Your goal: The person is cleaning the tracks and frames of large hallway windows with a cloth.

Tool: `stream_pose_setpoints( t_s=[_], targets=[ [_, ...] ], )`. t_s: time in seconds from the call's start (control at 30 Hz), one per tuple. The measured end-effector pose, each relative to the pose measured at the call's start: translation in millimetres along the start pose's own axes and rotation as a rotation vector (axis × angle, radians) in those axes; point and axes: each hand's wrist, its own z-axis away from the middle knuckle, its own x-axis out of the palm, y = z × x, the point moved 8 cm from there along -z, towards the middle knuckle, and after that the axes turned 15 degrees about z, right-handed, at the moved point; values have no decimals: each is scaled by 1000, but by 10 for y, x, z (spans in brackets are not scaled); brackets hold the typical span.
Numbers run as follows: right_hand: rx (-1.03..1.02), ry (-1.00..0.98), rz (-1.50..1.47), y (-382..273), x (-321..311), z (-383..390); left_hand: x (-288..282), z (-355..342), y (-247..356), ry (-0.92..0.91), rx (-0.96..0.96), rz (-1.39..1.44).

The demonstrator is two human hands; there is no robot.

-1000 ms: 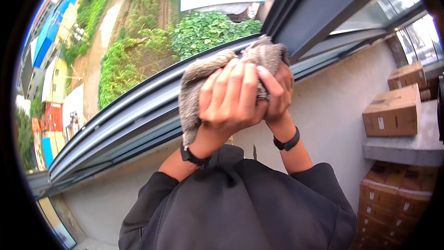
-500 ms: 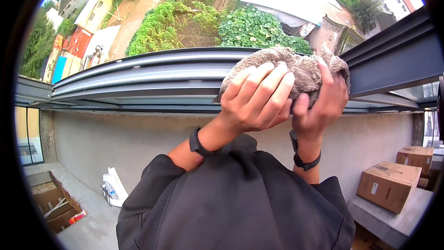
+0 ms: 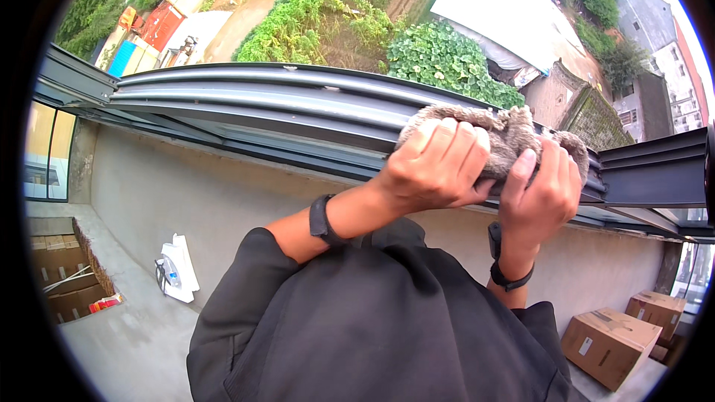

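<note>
A fluffy grey-brown cloth (image 3: 514,134) lies bunched over the dark metal window frame (image 3: 261,100), toward its right end. My left hand (image 3: 439,164) grips the left part of the cloth, fingers curled over its top. Close beside it, my right hand (image 3: 542,193) has its fingers bent into the cloth's right part and its thumb up against the front. Both hands press the cloth to the grooved rail. Part of the rail under the cloth is hidden. Each wrist wears a dark band.
Beyond the frame is a drop to green plants (image 3: 447,59), a dirt path and rooftops. An upright frame post (image 3: 655,167) stands at right. Below are a grey wall (image 3: 186,164), cardboard boxes (image 3: 611,346) at lower right, and a white object (image 3: 179,268) on the left floor.
The view has tilted, so the rail now slopes down to the right. Both hands and the cloth appear farther right and lower, nearer the right post. The cloth stays in both hands.
</note>
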Motion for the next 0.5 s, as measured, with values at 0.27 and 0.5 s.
stream_pose_setpoints(
  t_s=[0.27, 0.5],
  targets=[
    [-105, 123, -262, -1590, -307, -69, -774, 558, -924, 73, 47, -275],
    [-245, 160, -207, -3190, -443, -48, -1541, 971, -1667, 221, 36, -322]
  ],
)
